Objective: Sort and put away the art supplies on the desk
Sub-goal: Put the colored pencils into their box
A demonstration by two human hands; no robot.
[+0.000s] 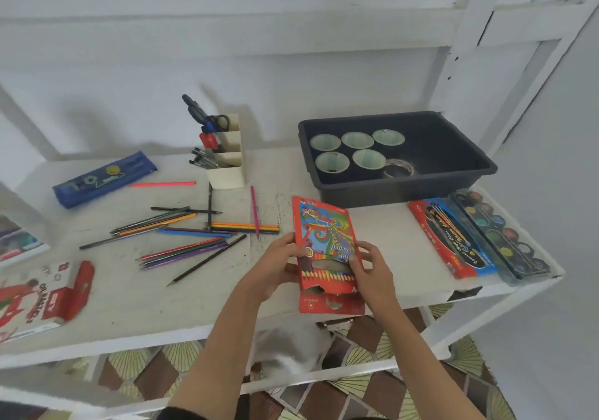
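Fingers (pixel 287 241) of the left hand (pixel 278 265) and right hand (pixel 372 273) are curled round the sides of the red colour pencil box (pixel 324 234), which is held above the front edge of the desk (pixel 162 306) with its open flap (pixel 330 304) lowest, so the loose coloured pencils (pixel 194 244), once loaded, could be spilled to the floor (pixel 356 397).

The pastel box (pixel 32 299) reads "OIL PASTELS"; the pencil box (pixel 324 225) (upside down) "Pencil".

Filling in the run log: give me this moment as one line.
pencil box: held by both hands | left hand: grips box | right hand: grips box | pencils: loose on desk
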